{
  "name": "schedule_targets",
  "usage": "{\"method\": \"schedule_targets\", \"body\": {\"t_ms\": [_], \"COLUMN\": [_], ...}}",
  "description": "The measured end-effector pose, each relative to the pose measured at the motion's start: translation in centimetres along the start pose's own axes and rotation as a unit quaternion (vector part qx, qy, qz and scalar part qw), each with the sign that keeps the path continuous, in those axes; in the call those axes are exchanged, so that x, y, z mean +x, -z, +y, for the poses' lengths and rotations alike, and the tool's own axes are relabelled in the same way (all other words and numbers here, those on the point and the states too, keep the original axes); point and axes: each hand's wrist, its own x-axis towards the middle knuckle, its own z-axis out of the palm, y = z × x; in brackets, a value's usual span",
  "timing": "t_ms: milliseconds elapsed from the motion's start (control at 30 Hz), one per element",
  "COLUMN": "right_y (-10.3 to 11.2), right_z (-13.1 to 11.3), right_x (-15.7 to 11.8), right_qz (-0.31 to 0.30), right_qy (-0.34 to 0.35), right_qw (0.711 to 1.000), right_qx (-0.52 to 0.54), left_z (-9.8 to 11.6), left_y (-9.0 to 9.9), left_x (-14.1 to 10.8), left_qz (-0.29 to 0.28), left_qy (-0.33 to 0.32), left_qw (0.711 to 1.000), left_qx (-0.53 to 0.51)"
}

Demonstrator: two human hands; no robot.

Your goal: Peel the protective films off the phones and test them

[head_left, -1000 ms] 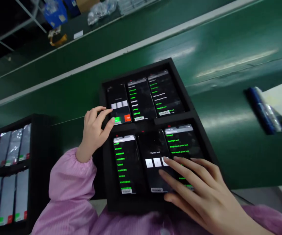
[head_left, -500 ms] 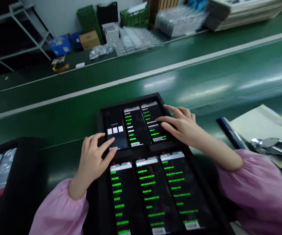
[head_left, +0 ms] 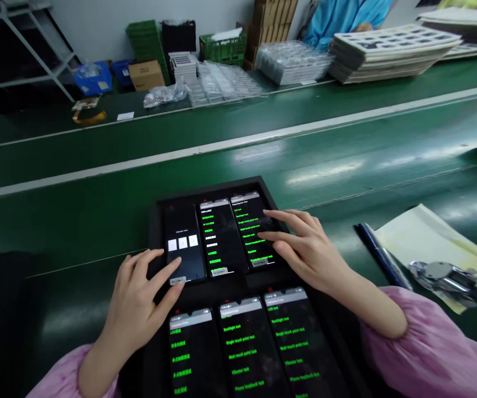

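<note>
Two rows of smartphones lie face up in a black tray (head_left: 155, 221), their screens lit. My left hand (head_left: 139, 298) is spread over the lower left corner of the back-left smartphone (head_left: 183, 260), which reads "Vibrator test" above three white boxes. Beside it, the back-middle smartphone (head_left: 217, 237) lists green and white lines. My right hand (head_left: 304, 243) has its fingers apart at the right edge of the back-right smartphone (head_left: 250, 226), with a fingertip on or just over its list. The front-left (head_left: 190, 354), front-middle (head_left: 244, 342) and front-right smartphones (head_left: 292, 331) show green text.
To the right lie a dark blue pen (head_left: 383, 257), yellowish paper (head_left: 420, 232) and a shiny metal object (head_left: 449, 276). Across the green bench (head_left: 97, 188) are stacked sheets (head_left: 387, 55), clear plastic trays (head_left: 292, 61) and a person in a blue sleeve (head_left: 346, 22).
The list on the back-right smartphone has scrolled and now shows mostly green lines. The view has shifted, so the tray sits lower in it. My left hand stays by the back-left smartphone.
</note>
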Motion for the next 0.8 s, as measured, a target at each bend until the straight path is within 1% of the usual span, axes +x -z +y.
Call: {"method": "schedule_targets", "body": {"t_ms": [100, 200, 267, 433, 667, 800], "right_y": [0.1, 0.2, 0.1, -0.7, -1.4, -1.6], "right_z": [-0.1, 0.0, -0.1, -0.2, 0.1, 0.3], "right_x": [-0.2, -0.6, -1.0, -1.8, -2.2, -2.4], "right_qz": [0.006, 0.056, 0.073, 0.055, 0.064, 0.072], "right_qy": [0.008, 0.004, -0.005, -0.002, 0.020, 0.022], "right_qw": [0.999, 0.998, 0.997, 0.998, 0.998, 0.997], "right_qx": [-0.032, -0.009, 0.004, 0.014, -0.005, -0.003], "left_z": [0.0, 0.1, 0.1, 0.2, 0.4, 0.6], "left_y": [0.0, 0.1, 0.2, 0.2, 0.5, 0.6], "left_x": [0.0, 0.1, 0.0, 0.0, 0.3, 0.2], "left_qz": [0.001, -0.006, -0.012, -0.013, -0.016, -0.022], "left_qy": [0.000, 0.001, 0.003, -0.001, 0.000, 0.010], "left_qw": [1.000, 1.000, 1.000, 1.000, 1.000, 1.000], "left_qx": [0.003, 0.004, 0.004, 0.005, 0.001, -0.007]}}
